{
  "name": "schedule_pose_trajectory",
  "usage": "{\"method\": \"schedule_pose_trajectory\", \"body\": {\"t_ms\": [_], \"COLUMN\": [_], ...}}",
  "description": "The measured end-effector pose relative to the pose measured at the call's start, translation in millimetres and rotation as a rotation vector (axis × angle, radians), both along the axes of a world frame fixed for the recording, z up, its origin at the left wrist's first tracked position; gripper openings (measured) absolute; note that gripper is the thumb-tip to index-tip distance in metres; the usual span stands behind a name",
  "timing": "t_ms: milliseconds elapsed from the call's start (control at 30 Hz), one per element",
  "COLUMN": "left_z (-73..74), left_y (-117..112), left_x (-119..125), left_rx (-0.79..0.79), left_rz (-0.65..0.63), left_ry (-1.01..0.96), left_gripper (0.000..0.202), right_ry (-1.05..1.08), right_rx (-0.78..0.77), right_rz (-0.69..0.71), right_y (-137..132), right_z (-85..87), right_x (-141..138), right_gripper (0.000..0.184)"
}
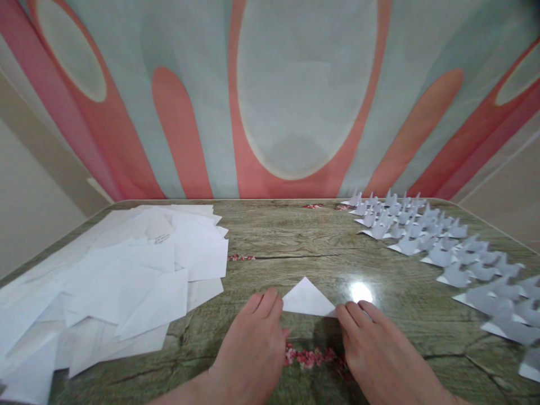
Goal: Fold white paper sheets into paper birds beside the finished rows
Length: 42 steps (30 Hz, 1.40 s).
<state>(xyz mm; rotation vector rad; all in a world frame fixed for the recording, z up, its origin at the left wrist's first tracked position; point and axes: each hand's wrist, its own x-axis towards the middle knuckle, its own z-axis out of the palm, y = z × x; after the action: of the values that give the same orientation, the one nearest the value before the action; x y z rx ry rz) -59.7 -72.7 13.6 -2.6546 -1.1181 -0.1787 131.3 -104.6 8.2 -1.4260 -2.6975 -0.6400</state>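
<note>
A white sheet of paper [307, 298], folded into a triangle, lies at the near middle of the table with its peak pointing away from me. My left hand [252, 346] grips its left corner with closed fingers. At the right corner, the curled fingers of my right hand [375, 343] hold the paper too. Both thumbs are largely hidden under the hands. Loose white paper sheets [139, 281] lie heaped to the left of my left hand. Folded paper birds [409, 242] stand in rows on the right, apart from my right hand.
The wood-patterned table [278, 230] has pink flower prints [310, 358] and a bright light reflection [361, 292]. Behind its far edge hangs a sheet [306, 84] with coral and grey-blue shapes.
</note>
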Motion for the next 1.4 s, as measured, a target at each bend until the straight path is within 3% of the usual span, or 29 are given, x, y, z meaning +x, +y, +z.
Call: {"method": "schedule_pose_trajectory", "body": {"t_ms": [200,367,533,633,767,900,1000,1167,1400], "left_z": [-2.9,-3.6,1.1,2.1,-1.7,-6.4,-9.3,-12.7,-18.2], "left_y": [0.5,5.0,15.5,21.3,23.9,25.6,28.5,31.7,32.9], "left_x": [-0.4,-1.5,-4.6,-7.6,-10.9,-13.4,-14.8,-15.7,-16.7], "left_rx": [0.022,0.039,-0.126,-0.223,-0.289,-0.295,-0.293,-0.342,-0.423], "left_rz": [-0.004,-0.055,0.040,0.041,-0.013,-0.094,-0.133,-0.157,-0.162], "left_ry": [-0.028,-0.029,-0.071,-0.201,-0.366,-0.461,-0.508,-0.561,-0.622], "left_gripper": [0.011,0.012,0.011,0.031,0.048,0.022,0.014,0.016,0.023], "right_ry": [0.134,0.551,0.875,0.967,0.960,0.895,0.900,0.936,0.848], "right_rx": [-0.082,-0.273,-0.511,-0.551,-0.487,-0.420,-0.424,-0.397,-0.429], "right_rz": [-0.041,-0.137,-0.155,-0.177,-0.089,0.091,0.123,0.182,0.268], "right_y": [13.1,34.5,40.0,38.9,36.4,33.5,31.6,36.7,53.2], "right_z": [-1.8,3.3,-8.1,-16.4,-20.3,-17.4,-11.4,-5.1,-18.1], "right_x": [4.4,9.2,6.2,4.9,4.6,4.0,4.0,10.4,23.6], "right_gripper": [0.015,0.021,0.038,0.039,0.023,0.013,0.010,0.023,0.039]}}
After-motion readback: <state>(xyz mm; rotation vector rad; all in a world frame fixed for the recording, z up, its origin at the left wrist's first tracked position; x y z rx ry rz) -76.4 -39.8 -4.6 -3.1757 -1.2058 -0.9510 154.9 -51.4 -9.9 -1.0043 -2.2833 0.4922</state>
